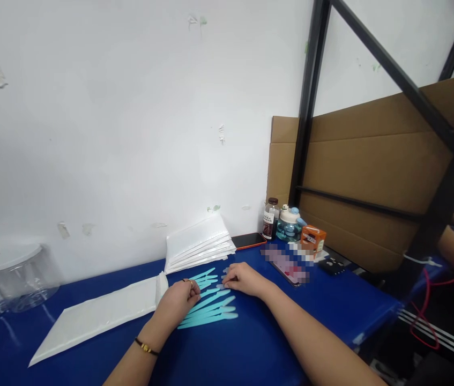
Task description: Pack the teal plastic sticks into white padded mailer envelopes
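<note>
Where blue table (246, 354) meets white wall (130, 118), left hand (179, 298) pinches turquoise sticks (210, 315); right hand (246, 279) likewise.

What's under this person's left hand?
Turquoise strips on the blue tabletop reach out past the left hand, which covers parts of several. Anything fully beneath the palm is hidden, and I can't tell whether the fingers grip a strip.

Teal strips (210, 312): at least six counted, exact total hidden by overlap. White padded envelopes: one laid flat (102, 313), at least four stacked (198, 241). Lidded clear tubs (25, 279): two shown. Also listed: one brown-capped bottle (268, 224), one orange box (313, 239).
</note>
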A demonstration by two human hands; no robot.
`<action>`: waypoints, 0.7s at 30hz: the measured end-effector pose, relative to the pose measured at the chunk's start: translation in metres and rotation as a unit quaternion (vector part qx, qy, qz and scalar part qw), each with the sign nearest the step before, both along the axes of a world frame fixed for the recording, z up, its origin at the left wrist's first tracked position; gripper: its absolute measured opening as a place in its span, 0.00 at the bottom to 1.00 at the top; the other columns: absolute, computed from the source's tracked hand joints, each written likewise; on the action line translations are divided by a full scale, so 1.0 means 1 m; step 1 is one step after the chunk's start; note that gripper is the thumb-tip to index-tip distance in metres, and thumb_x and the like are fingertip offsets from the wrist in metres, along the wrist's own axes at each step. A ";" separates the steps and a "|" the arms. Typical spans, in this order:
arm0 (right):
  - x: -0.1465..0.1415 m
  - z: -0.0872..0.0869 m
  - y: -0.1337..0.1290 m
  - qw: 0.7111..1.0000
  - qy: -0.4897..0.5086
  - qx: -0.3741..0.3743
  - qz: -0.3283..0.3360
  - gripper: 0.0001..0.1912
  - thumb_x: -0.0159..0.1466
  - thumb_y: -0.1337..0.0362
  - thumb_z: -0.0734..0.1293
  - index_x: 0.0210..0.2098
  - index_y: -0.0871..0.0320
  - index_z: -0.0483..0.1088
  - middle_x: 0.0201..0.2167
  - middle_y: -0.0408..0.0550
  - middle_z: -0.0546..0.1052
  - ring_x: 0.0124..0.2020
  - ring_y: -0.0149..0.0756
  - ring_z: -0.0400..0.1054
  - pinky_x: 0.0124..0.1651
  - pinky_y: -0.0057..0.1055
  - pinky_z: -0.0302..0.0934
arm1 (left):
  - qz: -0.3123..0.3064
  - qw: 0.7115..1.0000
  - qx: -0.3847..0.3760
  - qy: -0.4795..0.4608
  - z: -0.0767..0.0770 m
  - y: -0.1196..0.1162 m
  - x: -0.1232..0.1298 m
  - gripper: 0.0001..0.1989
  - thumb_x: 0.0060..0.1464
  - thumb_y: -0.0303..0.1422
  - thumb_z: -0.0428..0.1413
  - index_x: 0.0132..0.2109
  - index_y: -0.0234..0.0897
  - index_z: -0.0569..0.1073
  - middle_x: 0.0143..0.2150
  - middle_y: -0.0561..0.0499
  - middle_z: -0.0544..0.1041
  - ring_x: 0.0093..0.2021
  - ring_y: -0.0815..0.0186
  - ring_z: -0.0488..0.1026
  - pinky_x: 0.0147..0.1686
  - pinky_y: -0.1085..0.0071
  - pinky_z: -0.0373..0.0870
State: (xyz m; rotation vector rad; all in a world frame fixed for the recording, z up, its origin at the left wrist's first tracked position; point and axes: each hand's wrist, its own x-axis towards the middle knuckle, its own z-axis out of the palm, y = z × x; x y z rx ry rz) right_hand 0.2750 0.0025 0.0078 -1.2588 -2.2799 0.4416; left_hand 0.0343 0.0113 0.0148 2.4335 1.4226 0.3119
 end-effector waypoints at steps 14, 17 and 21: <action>-0.003 0.002 -0.001 0.999 -0.024 0.034 0.001 0.06 0.57 0.68 0.66 0.30 0.57 0.77 0.29 0.46 0.74 0.30 0.30 0.67 0.33 0.22 0.58 | 0.006 1.000 -0.010 -0.020 0.001 -0.001 0.000 0.04 0.49 0.32 0.52 0.33 0.38 0.71 0.31 0.53 0.74 0.32 0.68 0.70 0.30 0.75 0.60; -0.002 0.003 -0.001 0.998 -0.046 0.050 -0.013 0.06 0.58 0.67 0.66 0.31 0.57 0.77 0.29 0.46 0.74 0.29 0.30 0.67 0.32 0.23 0.57 | 0.007 1.000 -0.011 -0.023 0.001 -0.001 -0.001 0.04 0.48 0.31 0.53 0.32 0.38 0.71 0.30 0.54 0.74 0.31 0.69 0.70 0.30 0.76 0.60; -0.005 0.002 -0.001 0.998 -0.038 0.050 0.008 0.06 0.58 0.66 0.67 0.31 0.57 0.77 0.28 0.45 0.75 0.31 0.31 0.68 0.33 0.23 0.57 | 0.008 1.000 -0.006 -0.026 -0.001 -0.001 -0.001 0.04 0.48 0.32 0.53 0.32 0.38 0.71 0.30 0.54 0.74 0.31 0.69 0.70 0.29 0.76 0.60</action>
